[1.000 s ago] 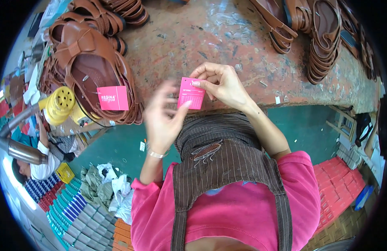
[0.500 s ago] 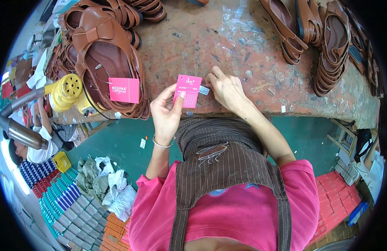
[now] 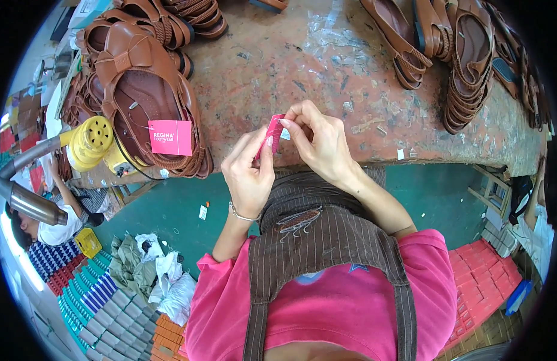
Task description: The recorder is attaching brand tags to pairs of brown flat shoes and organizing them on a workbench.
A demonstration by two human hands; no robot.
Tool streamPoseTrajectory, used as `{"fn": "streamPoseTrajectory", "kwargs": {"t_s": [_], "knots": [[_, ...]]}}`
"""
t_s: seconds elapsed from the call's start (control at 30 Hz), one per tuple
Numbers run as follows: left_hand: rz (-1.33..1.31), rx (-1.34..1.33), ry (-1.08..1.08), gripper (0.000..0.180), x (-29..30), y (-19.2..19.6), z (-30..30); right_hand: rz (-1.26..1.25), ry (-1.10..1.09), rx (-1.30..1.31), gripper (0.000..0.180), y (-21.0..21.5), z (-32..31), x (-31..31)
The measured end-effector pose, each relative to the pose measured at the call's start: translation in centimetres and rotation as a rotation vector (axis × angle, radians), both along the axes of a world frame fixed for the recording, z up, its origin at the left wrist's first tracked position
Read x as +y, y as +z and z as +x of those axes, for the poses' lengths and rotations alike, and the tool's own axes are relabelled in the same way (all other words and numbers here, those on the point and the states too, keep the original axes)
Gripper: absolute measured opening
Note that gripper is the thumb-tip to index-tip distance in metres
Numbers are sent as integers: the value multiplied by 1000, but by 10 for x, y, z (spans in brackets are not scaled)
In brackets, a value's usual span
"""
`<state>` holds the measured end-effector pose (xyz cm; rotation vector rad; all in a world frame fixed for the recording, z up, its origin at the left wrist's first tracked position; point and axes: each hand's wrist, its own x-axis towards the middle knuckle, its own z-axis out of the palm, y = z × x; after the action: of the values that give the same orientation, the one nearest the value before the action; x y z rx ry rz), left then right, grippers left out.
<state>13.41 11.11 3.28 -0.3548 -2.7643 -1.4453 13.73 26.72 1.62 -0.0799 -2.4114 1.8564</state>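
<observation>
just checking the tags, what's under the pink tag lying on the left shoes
Brown shoes: a dark insole shows above the pink tag. Whatever is directly beneath it is covered.

Pink tag [image 3: 276, 128], thin, w/ pale print, held btw L hand [image 3: 249, 169] & R hand [image 3: 324, 145], nr the surface's [image 3: 278, 78] front edge. Shows as narrow slanted strip: turned or bent, can't tell which. L hand hides lower pt; R hand at top end.

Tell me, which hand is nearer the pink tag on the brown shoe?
Left. The left hand is to the right of the pink tag on the brown shoe, apart from it; the right hand is farther right.
</observation>
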Motion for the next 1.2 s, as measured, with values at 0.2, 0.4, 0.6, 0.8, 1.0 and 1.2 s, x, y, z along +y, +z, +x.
{"fn": "streamPoseTrajectory", "kwargs": {"t_s": [0.2,0.4,0.6,0.8,1.0,1.2], "knots": [[-21,92,-13,23,5,-10,2,-103,-5,38,10,-6,2,5],[38,-20,-2,22,13,-6,0,-64,-27,26,10,-9,5,14],[14,20,-24,23,20,-1,-2,-115,-38,16,9,-1,5,19],[7,61,-29,21,23,-4,-4,-206,-32,-62,10,6,2,24],[-127,196,-137,21,26,-2,-9,-713,175,-276,21,-16,-1,46],[-318,266,-316,24,33,2,-20,-857,268,-315,20,-23,8,71]]}}
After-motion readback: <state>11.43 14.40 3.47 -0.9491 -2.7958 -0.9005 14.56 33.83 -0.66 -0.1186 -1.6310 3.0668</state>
